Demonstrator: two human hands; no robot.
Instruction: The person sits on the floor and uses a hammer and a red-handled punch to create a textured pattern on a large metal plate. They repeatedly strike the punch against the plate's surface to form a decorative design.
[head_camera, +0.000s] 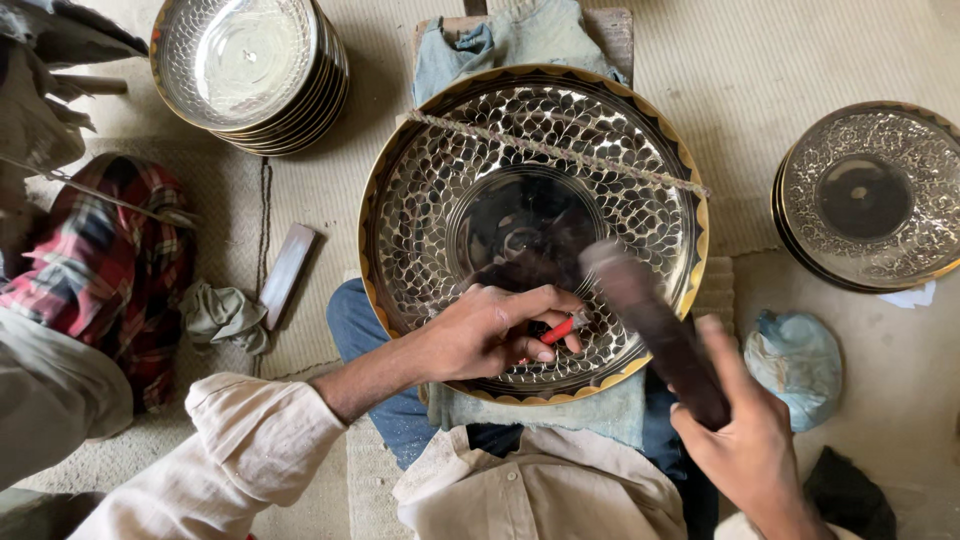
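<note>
A large round metal tray (533, 232) with a gold scalloped rim and shiny scale-pattern engraving rests on the person's lap. The left hand (490, 333) pinches a thin red-handled tool (556, 331) against it; the right hand (748, 440) grips a dark, blurred wooden mallet (655, 326). A frayed rope (556, 152) crosses the tray.

Just one view here, a camera worn on the person's head, pointing almost straight down at their lap. It sits close: the big engraved metal plate (530, 230) fills the middle of the frame, and the person's own shirt front runs off the bottom edge. The left hand (490, 335) and right hand (750, 440) come in from below. Out at the edges you get floor matting, a stack of plates (255, 70) top left and another plate stack (870, 195) on the right.
</note>
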